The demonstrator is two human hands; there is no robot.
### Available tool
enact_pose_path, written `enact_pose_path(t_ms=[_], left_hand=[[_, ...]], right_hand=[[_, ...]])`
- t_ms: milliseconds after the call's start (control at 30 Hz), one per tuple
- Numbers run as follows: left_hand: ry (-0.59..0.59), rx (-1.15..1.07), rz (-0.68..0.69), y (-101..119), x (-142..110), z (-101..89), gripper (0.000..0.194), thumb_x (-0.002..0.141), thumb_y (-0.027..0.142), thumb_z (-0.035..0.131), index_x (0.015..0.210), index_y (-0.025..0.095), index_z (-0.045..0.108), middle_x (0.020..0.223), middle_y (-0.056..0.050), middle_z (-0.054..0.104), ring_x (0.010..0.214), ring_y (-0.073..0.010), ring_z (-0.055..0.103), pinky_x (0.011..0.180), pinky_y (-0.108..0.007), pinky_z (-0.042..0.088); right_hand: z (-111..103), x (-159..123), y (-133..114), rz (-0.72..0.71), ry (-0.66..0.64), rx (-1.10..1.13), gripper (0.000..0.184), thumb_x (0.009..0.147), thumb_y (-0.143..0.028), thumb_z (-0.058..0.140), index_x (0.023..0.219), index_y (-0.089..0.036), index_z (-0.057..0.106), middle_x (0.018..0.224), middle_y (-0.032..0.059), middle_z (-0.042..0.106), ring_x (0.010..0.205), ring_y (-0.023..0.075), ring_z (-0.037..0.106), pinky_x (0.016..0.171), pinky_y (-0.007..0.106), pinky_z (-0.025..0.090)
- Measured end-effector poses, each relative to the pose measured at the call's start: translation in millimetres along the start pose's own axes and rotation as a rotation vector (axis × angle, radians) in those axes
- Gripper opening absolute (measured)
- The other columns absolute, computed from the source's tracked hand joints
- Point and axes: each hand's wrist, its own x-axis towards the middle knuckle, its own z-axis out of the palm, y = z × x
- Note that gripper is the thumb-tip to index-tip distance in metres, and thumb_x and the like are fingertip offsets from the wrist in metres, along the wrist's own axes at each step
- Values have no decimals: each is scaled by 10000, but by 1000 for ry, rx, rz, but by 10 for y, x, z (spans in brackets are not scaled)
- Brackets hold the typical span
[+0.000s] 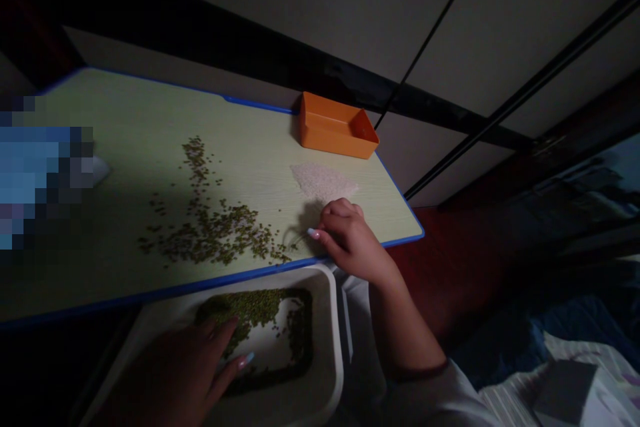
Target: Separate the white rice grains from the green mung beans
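My right hand hovers over the front edge of the table, fingers curled together. A thin, faint curved loop shows beside its fingertips; I cannot make out what it is. Just beyond the hand lies a pile of white grains, like rice. Left of it, small green beans are scattered on the tabletop. My left hand, dim and with fingers apart, is at a white plastic tub below the table edge. More green beans lie inside that tub, heaped near its far side.
An orange rectangular box stands at the back right of the pale, blue-edged table. Cabinet panels rise behind it. Striped fabric and a grey box are at lower right. Something pixelated and blue covers the left edge.
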Motion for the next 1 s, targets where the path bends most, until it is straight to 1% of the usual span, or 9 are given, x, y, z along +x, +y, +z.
enact_pose_path(t_ms=[67,133,233,333,400,567,667,833,1000], left_hand=[[-31,16,-6,16,3,-26,604,1038,436,481,1480,200,817,1425,-199,886,1271,-433,853,1115,-586,668],[-36,22,-10,19,3,-29,607,1040,441,478,1492,211,810,1436,-194,882,1277,-427,853,1116,-577,667],[-1,3,-7,0,-2,0,578,1025,451,498,1439,236,839,1390,-187,900,1228,-428,868,1089,-576,677],[39,-59,8,-32,-5,33,566,1008,466,507,1378,231,865,1343,-194,913,1200,-454,872,1063,-618,685],[52,-100,16,-52,-4,48,571,998,483,515,1370,228,866,1334,-193,916,1202,-460,871,1064,-635,684],[73,-140,22,-79,1,69,543,987,494,540,1351,260,867,1331,-174,921,1178,-436,879,1060,-609,685],[94,-132,12,-82,1,91,513,984,490,555,1318,269,875,1281,-167,933,1144,-442,884,1033,-608,691],[98,-89,14,-71,-12,114,501,994,470,556,1337,287,872,1298,-151,934,1167,-425,882,1037,-574,693],[113,-83,15,-60,-17,130,503,993,453,558,1331,259,876,1282,-179,931,1137,-458,882,1021,-623,690]], right_hand=[[-6,34,-7,-3,-8,4,246,1116,-298,659,876,-249,678,1068,76,712,1108,283,613,997,436,401],[-18,68,-16,-10,-18,7,236,1117,-288,653,886,-248,684,1068,75,705,1111,279,608,1005,434,401],[-43,107,-34,-31,-52,12,232,1115,-270,647,890,-240,690,1049,71,693,1099,273,597,1015,435,398],[-69,123,-47,-36,-85,9,239,1113,-252,639,881,-238,695,1042,67,686,1090,272,590,1020,441,393],[-81,123,-48,-30,-93,4,247,1113,-250,633,872,-243,689,1035,63,677,1087,273,586,1013,440,393],[-87,104,-14,-29,-87,13,264,1109,-263,636,846,-251,656,1014,57,655,1088,275,586,1021,442,399],[-82,87,23,-25,-71,19,270,1110,-260,638,839,-250,639,1031,62,675,1093,273,595,1022,442,404],[-65,59,56,-54,-51,35,293,1120,-280,646,831,-244,625,1012,63,671,1063,264,595,997,434,407],[-65,20,18,-75,-55,57,305,1121,-297,640,822,-250,605,1010,55,679,1069,265,607,1006,433,410]])
